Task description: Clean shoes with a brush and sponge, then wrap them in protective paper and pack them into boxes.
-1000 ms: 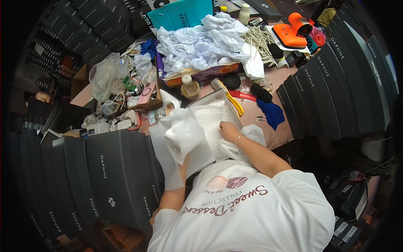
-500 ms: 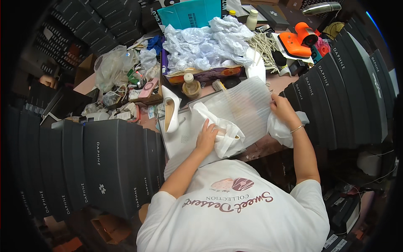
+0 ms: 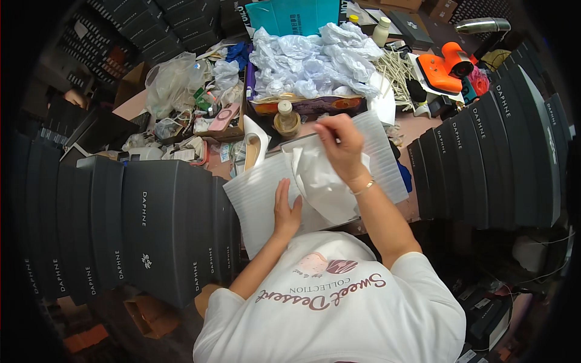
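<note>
My left hand (image 3: 287,213) lies flat on a translucent ribbed foam sheet (image 3: 257,199), thumb spread from the fingers. A crumpled white wrapping bag (image 3: 324,190) rests on the sheet beside it; I cannot see what is inside. Over the bag's upper edge is my right hand (image 3: 343,144), its fingers curled into a pinch. Whatever the pinch may hold is too small to make out. A white high-heeled shoe (image 3: 256,143) with a beige lining stands at the sheet's far left edge. Its lower part is hidden by the sheet.
Black shoe boxes stand stacked at the left (image 3: 157,224) and right (image 3: 484,157). Behind the sheet are a small bottle (image 3: 287,120) and a box of crumpled tissue paper (image 3: 308,63). Plastic bags (image 3: 169,85) lie back left. An orange device (image 3: 445,69) and pale sticks (image 3: 396,75) occupy the back right.
My left hand has let go of the white-wrapped shoe and flattened on the foam sheet. My right hand has moved left from the sheet's right edge. The sheet now reaches further left.
</note>
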`<state>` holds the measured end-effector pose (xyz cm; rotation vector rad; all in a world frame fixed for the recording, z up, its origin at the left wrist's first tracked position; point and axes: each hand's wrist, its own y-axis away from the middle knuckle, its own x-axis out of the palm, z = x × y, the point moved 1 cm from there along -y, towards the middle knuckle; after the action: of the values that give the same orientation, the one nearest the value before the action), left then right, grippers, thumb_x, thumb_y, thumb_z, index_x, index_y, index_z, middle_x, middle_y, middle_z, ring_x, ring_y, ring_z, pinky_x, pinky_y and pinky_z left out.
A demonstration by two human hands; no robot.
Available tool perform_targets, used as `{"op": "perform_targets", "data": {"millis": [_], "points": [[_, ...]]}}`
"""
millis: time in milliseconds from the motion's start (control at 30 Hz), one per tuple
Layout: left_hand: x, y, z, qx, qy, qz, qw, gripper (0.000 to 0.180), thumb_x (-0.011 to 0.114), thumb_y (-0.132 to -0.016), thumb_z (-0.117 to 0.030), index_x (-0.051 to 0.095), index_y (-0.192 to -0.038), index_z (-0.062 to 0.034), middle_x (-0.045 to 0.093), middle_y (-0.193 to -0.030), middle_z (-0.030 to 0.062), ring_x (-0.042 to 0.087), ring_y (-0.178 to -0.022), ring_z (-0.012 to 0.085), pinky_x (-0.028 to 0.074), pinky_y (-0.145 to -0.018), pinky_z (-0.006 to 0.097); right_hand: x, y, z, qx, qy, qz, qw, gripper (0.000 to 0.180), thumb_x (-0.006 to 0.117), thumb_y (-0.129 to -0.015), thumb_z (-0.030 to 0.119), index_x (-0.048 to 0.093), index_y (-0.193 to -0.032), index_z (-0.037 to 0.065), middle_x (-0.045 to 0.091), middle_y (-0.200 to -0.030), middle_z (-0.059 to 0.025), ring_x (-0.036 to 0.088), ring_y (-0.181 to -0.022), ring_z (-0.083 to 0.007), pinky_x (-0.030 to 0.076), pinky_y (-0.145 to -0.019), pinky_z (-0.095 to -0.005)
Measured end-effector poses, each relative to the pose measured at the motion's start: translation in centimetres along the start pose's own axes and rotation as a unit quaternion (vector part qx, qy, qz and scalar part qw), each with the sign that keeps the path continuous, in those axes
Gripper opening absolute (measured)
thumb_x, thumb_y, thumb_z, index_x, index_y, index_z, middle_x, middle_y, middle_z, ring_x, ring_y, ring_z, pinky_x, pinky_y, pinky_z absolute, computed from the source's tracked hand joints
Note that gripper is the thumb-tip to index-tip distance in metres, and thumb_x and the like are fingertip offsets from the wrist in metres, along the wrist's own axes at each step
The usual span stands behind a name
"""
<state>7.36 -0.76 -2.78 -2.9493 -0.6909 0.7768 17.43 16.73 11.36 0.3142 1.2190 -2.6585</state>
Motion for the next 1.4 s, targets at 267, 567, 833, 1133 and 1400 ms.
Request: {"op": "perform_targets", "data": {"millis": [267, 567, 833, 1133, 1400], "points": [[1.7, 2.2, 4.4, -0.225, 0.168, 0.025, 0.959, 0.064, 0.059, -0.089, -0.020, 0.028, -0.141, 0.0022, 0.034, -0.142, 0.0209, 0.038, -0.128, 0.0279, 0.038, -0.102, 0.036, 2.2, 7.8, -10.3, -0.028, 0.237, 0.213, 0.947, 0.029, 0.057, -0.086, 0.009, 0.056, -0.113, -0.001, 0.056, -0.107, -0.0219, 0.057, -0.091, -0.0380, 0.047, -0.080, -0.0453], [3.9, -2.0, 7.4, -0.277, 0.132, 0.128, 0.943, 0.054, 0.067, -0.083, -0.018, 0.047, -0.128, 0.0043, 0.051, -0.123, 0.0154, 0.048, -0.115, 0.0209, 0.040, -0.097, 0.030, -3.8, 17.8, -11.5, 0.338, 0.281, 0.314, 0.841, 0.041, 0.063, -0.079, 0.019, 0.054, -0.113, -0.003, 0.061, -0.096, -0.0260, 0.060, -0.083, -0.0442, 0.048, -0.074, -0.0506], [3.6, -1.8, -2.9, -0.116, 0.380, 0.034, 0.917, 0.074, 0.068, -0.082, -0.033, 0.033, -0.138, 0.0004, 0.039, -0.134, 0.0162, 0.040, -0.123, 0.0241, 0.031, -0.103, 0.035, -10.7, 7.1, -0.8, 0.231, 0.320, 0.233, 0.889, 0.023, 0.057, -0.078, 0.013, 0.059, -0.097, 0.000, 0.059, -0.079, -0.0225, 0.058, -0.073, -0.0413, 0.046, -0.065, -0.0488], [5.2, -1.1, 5.1, -0.396, 0.439, 0.100, 0.800, 0.059, 0.057, -0.090, -0.029, 0.035, -0.138, -0.0027, 0.043, -0.137, 0.0143, 0.046, -0.123, 0.0261, 0.038, -0.102, 0.038, -3.9, 16.6, -8.5, 0.384, 0.326, 0.409, 0.761, 0.045, 0.055, -0.082, 0.033, 0.055, -0.103, -0.007, 0.061, -0.094, -0.0272, 0.060, -0.085, -0.0433, 0.048, -0.077, -0.0489], [1.6, 0.2, 1.3, -0.034, 0.055, 0.026, 0.998, 0.055, 0.060, -0.086, -0.010, 0.038, -0.135, 0.0024, 0.046, -0.132, 0.0208, 0.047, -0.121, 0.0283, 0.041, -0.097, 0.036, -5.3, 13.6, -1.7, 0.242, 0.154, 0.260, 0.922, 0.044, 0.065, -0.082, 0.028, 0.057, -0.109, -0.005, 0.062, -0.094, -0.0230, 0.063, -0.084, -0.0379, 0.050, -0.077, -0.0442]]}}
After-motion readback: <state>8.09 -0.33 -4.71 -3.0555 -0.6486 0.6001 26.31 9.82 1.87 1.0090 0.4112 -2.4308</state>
